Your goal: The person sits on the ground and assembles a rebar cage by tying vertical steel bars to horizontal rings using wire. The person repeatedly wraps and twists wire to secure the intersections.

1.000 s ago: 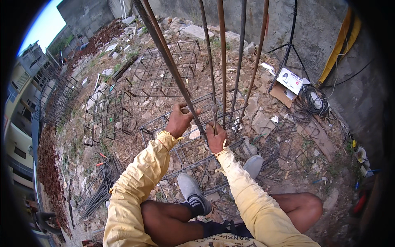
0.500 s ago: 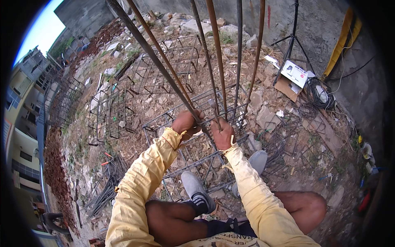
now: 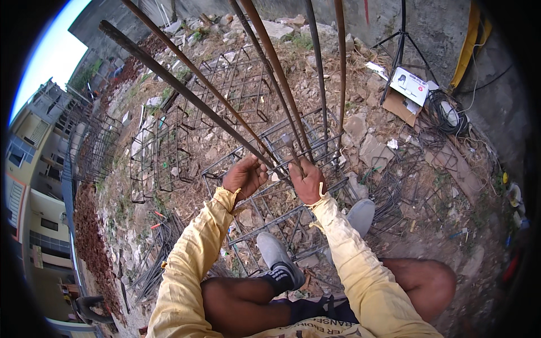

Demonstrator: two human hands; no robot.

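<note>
Several long rusty steel bars [image 3: 236, 107] rise from a rebar cage [image 3: 282, 214] toward the camera. My left hand [image 3: 243, 177] is closed around one bar where it meets a square stirrup. My right hand [image 3: 307, 181] grips a neighbouring bar and seems to hold a thin metal tool or wire there; I cannot tell which. Both arms wear yellow sleeves. My grey shoes [image 3: 276, 253] rest on the cage below the hands.
More finished rebar cages [image 3: 163, 152] lie on rubble to the left. Loose stirrups [image 3: 406, 186] pile up at the right. A cardboard box [image 3: 403, 93], a coil of cable [image 3: 445, 110] and a tripod [image 3: 400, 45] stand by the wall.
The view has tilted and the bars swung across it. Both hands stay on the bars at the same joint, drawn slightly closer together.
</note>
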